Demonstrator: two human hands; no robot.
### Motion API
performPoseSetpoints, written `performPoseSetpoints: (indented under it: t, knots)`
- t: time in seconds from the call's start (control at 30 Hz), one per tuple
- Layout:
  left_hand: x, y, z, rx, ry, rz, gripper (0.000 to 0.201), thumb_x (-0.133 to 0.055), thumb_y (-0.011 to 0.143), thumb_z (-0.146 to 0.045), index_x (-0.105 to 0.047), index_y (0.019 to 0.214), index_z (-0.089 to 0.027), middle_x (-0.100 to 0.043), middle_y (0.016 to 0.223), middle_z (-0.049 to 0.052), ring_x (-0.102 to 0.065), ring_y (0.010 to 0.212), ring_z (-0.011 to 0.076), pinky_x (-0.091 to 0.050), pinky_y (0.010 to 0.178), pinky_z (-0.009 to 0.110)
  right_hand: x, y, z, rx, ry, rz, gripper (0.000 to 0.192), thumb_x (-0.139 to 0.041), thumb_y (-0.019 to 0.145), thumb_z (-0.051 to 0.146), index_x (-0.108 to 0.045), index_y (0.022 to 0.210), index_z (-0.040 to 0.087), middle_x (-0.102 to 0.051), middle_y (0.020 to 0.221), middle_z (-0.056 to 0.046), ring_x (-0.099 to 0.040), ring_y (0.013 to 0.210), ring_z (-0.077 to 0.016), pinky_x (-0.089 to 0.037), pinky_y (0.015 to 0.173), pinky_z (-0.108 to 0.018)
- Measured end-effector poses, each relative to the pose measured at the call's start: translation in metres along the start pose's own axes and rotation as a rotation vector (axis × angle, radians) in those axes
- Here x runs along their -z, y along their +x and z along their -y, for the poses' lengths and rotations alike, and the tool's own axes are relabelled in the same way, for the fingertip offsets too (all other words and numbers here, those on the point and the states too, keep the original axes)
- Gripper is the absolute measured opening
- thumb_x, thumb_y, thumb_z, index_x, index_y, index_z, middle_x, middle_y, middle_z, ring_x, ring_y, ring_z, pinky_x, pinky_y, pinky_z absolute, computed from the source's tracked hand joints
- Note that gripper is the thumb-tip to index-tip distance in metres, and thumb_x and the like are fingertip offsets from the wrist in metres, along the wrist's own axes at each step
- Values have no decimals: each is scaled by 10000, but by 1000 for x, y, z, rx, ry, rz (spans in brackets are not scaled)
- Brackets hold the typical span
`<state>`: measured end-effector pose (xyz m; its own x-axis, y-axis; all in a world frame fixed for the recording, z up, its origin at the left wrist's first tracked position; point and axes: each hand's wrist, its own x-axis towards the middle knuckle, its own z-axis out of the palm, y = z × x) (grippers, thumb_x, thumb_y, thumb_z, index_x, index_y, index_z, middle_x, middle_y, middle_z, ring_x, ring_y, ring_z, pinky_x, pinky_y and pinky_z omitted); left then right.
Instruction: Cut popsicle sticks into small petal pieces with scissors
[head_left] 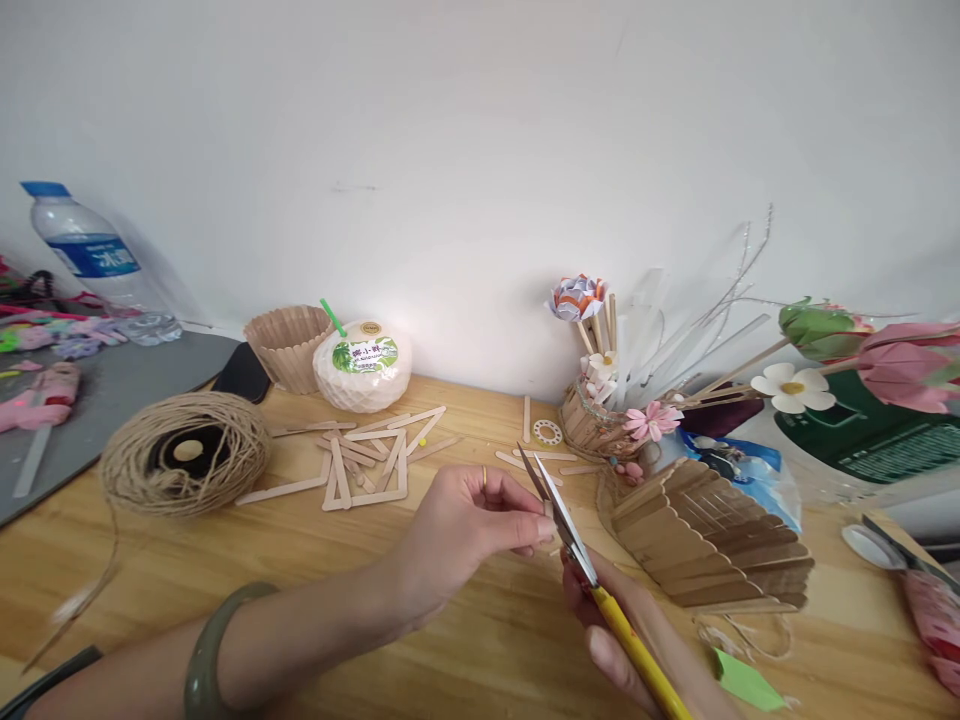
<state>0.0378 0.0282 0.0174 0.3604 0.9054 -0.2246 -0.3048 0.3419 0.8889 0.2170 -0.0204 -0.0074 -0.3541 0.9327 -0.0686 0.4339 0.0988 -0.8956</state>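
Note:
My right hand [637,640] grips yellow-handled scissors [570,535] low in the middle, blades slightly parted and pointing up and away. My left hand [469,525], with a ring and a green bangle on the wrist, pinches something small against the blades; it is too small to tell what. Just to the right lies a fan-shaped piece built of wooden craft sticks [709,535]. Loose craft sticks [367,455] lie scattered on the wooden table [300,560] beyond my left hand.
A ball of jute twine [186,452] sits at the left, a coconut drink [362,366] and a stick-built cup [289,345] by the wall. A stick vase with paper flowers [600,410] stands at right. A water bottle [90,255] and a glue gun [37,400] are at the far left.

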Motion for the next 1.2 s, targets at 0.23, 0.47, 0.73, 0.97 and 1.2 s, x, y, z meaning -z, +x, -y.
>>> performPoseSetpoints:
  t: [0.23,0.47,0.73,0.97,1.2]
  knots:
    - [0,1,-1,-10,6,11,104,-744,582,-148,-643,599,-130,-622,591,-15,-527,556,80,-432,571,213,-2,-2,0,12,31,-14,618,-380,709,783,-543,898,217,-476,770,-26,-453,719,-210,-422,688,-314]
    - [0,1,-2,-14,29,14,91,-737,581,-149,-649,589,-131,-617,574,-14,-517,540,76,-423,558,206,2,-2,5,0,4,-9,617,-383,711,780,-547,907,218,-499,793,-33,-469,728,-207,-437,723,-332]
    - [0,1,-5,-5,65,0,79,-732,558,-145,-656,575,-135,-606,551,-16,-510,527,82,-417,542,212,4,-4,13,-28,-5,-36,610,-412,700,776,-574,860,210,-535,766,-35,-521,727,-225,-464,687,-329]
    - [1,0,-11,17,77,1,68,-727,551,-135,-660,562,-137,-603,535,-24,-503,506,70,-403,529,199,5,-5,24,-11,-27,-60,582,-443,720,740,-592,947,225,-576,788,-37,-534,737,-232,-460,690,-310]
    - [1,1,-12,12,114,-8,66,-729,532,-137,-666,552,-139,-609,546,-14,-506,515,81,-402,533,211,8,1,27,21,47,34,534,-453,725,731,-556,866,226,-550,738,-9,-516,702,-207,-447,660,-276]
